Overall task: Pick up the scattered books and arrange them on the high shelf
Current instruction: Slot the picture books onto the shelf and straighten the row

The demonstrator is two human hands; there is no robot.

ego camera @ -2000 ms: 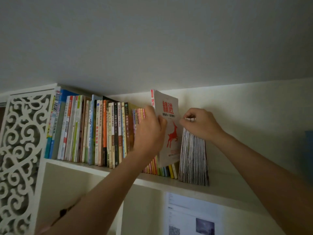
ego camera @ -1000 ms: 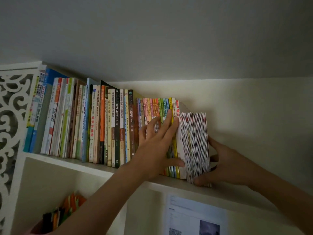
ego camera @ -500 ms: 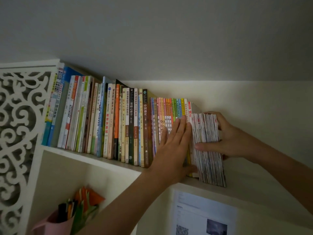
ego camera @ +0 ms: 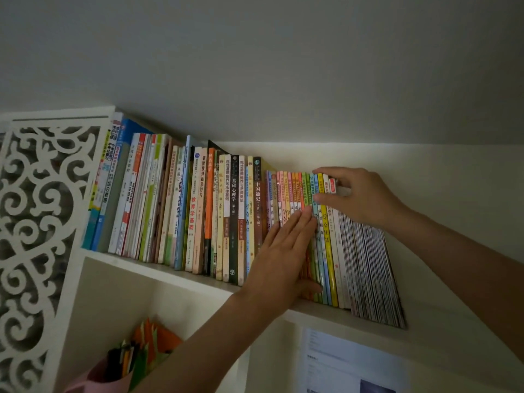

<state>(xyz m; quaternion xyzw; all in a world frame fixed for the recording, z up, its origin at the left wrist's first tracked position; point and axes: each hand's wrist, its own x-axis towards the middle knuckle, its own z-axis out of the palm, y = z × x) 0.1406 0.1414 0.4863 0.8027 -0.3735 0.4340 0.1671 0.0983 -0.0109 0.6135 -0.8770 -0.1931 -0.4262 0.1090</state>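
A long row of upright books (ego camera: 232,211) fills the high white shelf (ego camera: 158,272). At its right end stand thin colourful books, then a white book with a red spine label (ego camera: 332,185), then a leaning stack of very thin booklets (ego camera: 371,273). My left hand (ego camera: 279,259) lies flat against the spines of the thin colourful books, fingers straight and together. My right hand (ego camera: 360,197) curls over the tops of the white book and the booklets, thumb across their spines.
A white carved lattice panel (ego camera: 37,222) closes the shelf's left side. The ceiling sits close above the books. Below the shelf stand a pink cup with coloured paper (ego camera: 133,361) and a printed sheet (ego camera: 348,364) on the wall. Bare shelf runs right of the booklets.
The white book with the red deer cover went into the row. My right hand rose from the booklets' side to their tops. My left hand slid left along the spines.
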